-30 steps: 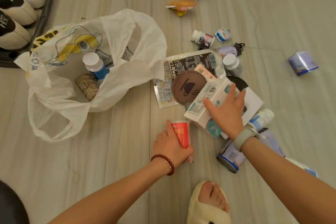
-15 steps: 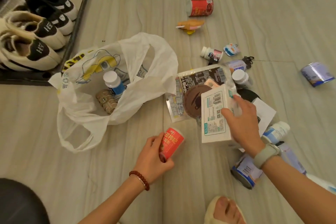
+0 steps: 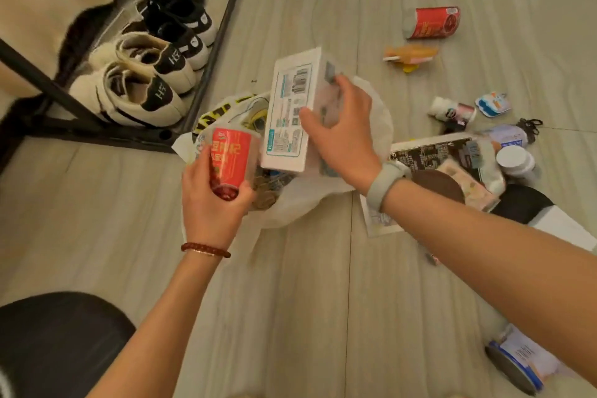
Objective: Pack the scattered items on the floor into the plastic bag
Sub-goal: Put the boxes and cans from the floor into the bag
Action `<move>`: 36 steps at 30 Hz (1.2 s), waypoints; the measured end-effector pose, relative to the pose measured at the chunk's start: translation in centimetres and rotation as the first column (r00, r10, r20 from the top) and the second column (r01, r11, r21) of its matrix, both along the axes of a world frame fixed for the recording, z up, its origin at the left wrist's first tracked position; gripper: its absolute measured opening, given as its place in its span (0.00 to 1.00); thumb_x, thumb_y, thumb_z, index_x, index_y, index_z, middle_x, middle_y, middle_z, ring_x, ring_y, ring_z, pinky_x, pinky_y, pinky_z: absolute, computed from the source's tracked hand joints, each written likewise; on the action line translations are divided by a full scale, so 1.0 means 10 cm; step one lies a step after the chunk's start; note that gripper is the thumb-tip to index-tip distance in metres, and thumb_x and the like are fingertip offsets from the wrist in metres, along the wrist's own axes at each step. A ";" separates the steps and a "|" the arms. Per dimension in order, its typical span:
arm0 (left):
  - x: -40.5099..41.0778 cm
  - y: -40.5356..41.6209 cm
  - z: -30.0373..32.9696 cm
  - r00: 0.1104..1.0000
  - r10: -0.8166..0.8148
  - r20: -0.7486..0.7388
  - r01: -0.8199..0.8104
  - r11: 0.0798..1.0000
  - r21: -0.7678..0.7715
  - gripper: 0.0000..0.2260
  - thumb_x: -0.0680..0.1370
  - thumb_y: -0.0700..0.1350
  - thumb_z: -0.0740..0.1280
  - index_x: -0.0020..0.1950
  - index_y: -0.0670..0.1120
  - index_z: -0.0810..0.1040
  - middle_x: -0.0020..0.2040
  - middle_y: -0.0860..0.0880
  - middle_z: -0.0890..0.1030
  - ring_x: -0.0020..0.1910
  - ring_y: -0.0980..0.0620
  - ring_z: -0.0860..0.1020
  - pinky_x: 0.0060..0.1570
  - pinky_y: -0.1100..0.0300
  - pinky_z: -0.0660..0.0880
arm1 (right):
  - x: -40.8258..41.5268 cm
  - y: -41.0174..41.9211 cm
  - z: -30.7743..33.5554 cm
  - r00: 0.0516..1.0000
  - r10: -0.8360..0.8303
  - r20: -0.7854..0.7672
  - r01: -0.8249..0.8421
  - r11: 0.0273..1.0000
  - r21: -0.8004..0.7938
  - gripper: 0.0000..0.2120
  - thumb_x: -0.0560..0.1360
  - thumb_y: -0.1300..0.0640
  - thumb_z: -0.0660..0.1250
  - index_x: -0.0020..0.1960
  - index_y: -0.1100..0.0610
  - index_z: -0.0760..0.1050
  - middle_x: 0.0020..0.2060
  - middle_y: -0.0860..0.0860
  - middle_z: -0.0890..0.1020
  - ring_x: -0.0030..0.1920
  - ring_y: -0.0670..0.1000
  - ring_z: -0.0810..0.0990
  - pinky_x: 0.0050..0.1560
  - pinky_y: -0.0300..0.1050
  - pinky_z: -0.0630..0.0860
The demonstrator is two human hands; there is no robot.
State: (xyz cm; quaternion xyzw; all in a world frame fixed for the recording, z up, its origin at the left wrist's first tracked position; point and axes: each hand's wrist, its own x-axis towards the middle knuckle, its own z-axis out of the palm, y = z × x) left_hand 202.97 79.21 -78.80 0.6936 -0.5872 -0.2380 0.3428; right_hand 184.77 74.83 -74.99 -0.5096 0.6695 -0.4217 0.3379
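Note:
My left hand point(image 3: 213, 203) grips a small red cup point(image 3: 230, 160) and holds it above the near edge of the white plastic bag point(image 3: 378, 126). My right hand point(image 3: 342, 136) grips a white box point(image 3: 289, 110) with printed labels, held upright over the bag's mouth. Both items and my hands hide most of the bag; brown items show inside it under the cup. Scattered things lie on the floor to the right: a red can point(image 3: 433, 22), a yellow toy point(image 3: 410, 55), small bottles point(image 3: 452, 110), a flat dark printed packet point(image 3: 436, 152).
A black shoe rack point(image 3: 206, 74) with beige and black shoes point(image 3: 135, 94) stands at the left, close behind the bag. A blue-white can point(image 3: 517, 365) lies at lower right under my forearm. A dark rounded shape point(image 3: 55, 342) fills the lower-left corner.
Both hands lifted their items off the floor and carried them left and forward to above the bag. The view shifted toward the shoe rack.

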 end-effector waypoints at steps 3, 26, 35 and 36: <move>0.04 0.08 -0.14 0.997 -0.074 0.037 0.071 0.995 0.072 0.37 0.65 0.51 0.68 0.72 0.49 0.60 0.64 0.44 0.67 0.56 0.55 0.68 0.53 0.63 0.66 | 0.04 0.08 -0.25 0.956 0.096 -0.278 -0.048 0.983 0.176 0.31 0.69 0.46 0.66 0.69 0.52 0.61 0.69 0.53 0.59 0.63 0.59 0.68 0.66 0.52 0.67; -0.36 0.03 -0.37 0.941 -0.290 0.175 0.286 0.957 0.049 0.35 0.67 0.43 0.74 0.71 0.43 0.62 0.62 0.39 0.70 0.59 0.44 0.71 0.53 0.58 0.69 | -0.83 0.23 -0.93 0.475 0.360 -0.803 -0.156 0.933 0.325 0.26 0.76 0.62 0.57 0.73 0.53 0.55 0.75 0.51 0.56 0.69 0.56 0.62 0.61 0.54 0.64; -0.75 -0.37 -0.28 0.814 -0.457 0.359 0.475 0.879 0.040 0.33 0.66 0.50 0.69 0.69 0.42 0.66 0.59 0.38 0.74 0.55 0.40 0.74 0.52 0.47 0.75 | -1.03 -0.02 -0.89 0.284 0.479 -0.830 -0.165 0.878 0.450 0.20 0.74 0.69 0.57 0.65 0.61 0.64 0.58 0.58 0.71 0.59 0.59 0.67 0.50 0.49 0.69; -0.79 -0.42 -0.29 0.796 -0.464 0.389 0.487 0.872 0.045 0.32 0.67 0.49 0.70 0.68 0.41 0.66 0.59 0.38 0.74 0.55 0.39 0.75 0.52 0.47 0.75 | -1.02 -0.04 -0.87 0.301 0.480 -0.824 -0.172 0.877 0.448 0.17 0.73 0.70 0.56 0.61 0.63 0.68 0.57 0.59 0.72 0.59 0.59 0.67 0.49 0.48 0.68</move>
